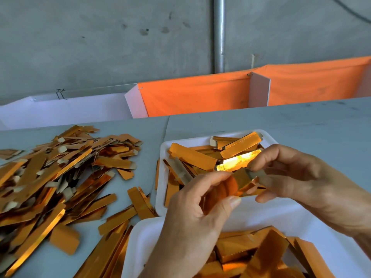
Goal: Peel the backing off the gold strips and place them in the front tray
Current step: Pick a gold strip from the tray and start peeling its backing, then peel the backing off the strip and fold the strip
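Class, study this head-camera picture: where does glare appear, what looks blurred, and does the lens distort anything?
Head view: strong glare on one shiny gold foil strip in the far white tray; both hands, left hand and right hand, look soft, as does the near white tray; the wide lens bends the grey table's far edge.

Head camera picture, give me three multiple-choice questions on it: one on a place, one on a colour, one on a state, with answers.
1. Where is the big loose pile of shiny gold strips?
A. on the grey table, left of the trays
B. inside the orange cloth
C. on the floor

2. What colour is the cloth barrier behind the table?
A. blue
B. orange
C. green

3. What are the hands doing?
A. resting flat
B. both pinching one folded gold strip
C. lifting a tray

Answers: 1 A, the pile lies on the table beside the white foam trays. 2 B, it is plainly orange. 3 B, the left hand and right hand meet on the strip.
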`<control>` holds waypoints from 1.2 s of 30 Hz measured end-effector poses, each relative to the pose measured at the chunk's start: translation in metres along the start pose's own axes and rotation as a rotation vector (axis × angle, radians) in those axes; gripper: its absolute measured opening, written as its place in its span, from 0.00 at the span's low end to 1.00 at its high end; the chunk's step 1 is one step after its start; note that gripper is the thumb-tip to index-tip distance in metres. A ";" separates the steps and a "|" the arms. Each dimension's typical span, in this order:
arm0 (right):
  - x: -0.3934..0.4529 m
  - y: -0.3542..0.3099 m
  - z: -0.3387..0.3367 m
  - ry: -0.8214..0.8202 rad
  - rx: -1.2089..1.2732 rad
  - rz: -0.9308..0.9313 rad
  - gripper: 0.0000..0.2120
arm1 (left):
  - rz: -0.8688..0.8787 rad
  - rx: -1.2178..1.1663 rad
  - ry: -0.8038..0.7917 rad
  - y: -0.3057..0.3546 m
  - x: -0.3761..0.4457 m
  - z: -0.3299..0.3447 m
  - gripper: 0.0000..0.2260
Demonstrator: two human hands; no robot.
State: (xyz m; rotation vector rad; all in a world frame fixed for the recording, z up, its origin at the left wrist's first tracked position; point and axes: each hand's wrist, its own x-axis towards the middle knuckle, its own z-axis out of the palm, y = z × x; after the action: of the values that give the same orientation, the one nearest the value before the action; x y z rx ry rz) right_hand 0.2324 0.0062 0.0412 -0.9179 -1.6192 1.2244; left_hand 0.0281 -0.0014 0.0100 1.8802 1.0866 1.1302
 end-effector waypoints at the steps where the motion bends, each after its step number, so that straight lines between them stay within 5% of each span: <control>1: 0.000 0.000 0.001 0.014 -0.015 -0.002 0.20 | 0.006 0.005 0.004 0.000 0.000 0.000 0.14; 5: 0.001 -0.002 0.007 0.068 -0.055 0.014 0.04 | 0.032 0.061 0.021 0.000 -0.001 0.002 0.16; 13: 0.004 0.000 0.011 0.073 -0.189 0.017 0.13 | 0.045 0.102 -0.014 0.000 -0.001 0.003 0.18; 16: 0.003 -0.002 0.009 0.012 -0.033 0.063 0.04 | 0.037 0.098 -0.018 0.000 -0.001 0.003 0.17; 20: 0.004 0.004 0.003 -0.054 0.292 0.136 0.09 | 0.023 0.095 -0.013 0.000 0.000 0.002 0.17; 27: 0.004 0.006 0.004 -0.104 0.343 0.219 0.18 | 0.025 0.115 -0.040 0.002 -0.001 0.001 0.17; 36: 0.005 0.001 0.008 -0.009 0.181 0.225 0.04 | -0.003 0.117 -0.062 0.001 -0.002 0.000 0.18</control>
State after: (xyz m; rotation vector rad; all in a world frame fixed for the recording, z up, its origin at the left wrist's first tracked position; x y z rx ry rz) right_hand 0.2231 0.0084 0.0401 -0.9987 -1.4124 1.5049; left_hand 0.0280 -0.0035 0.0106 1.9893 1.1422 1.0193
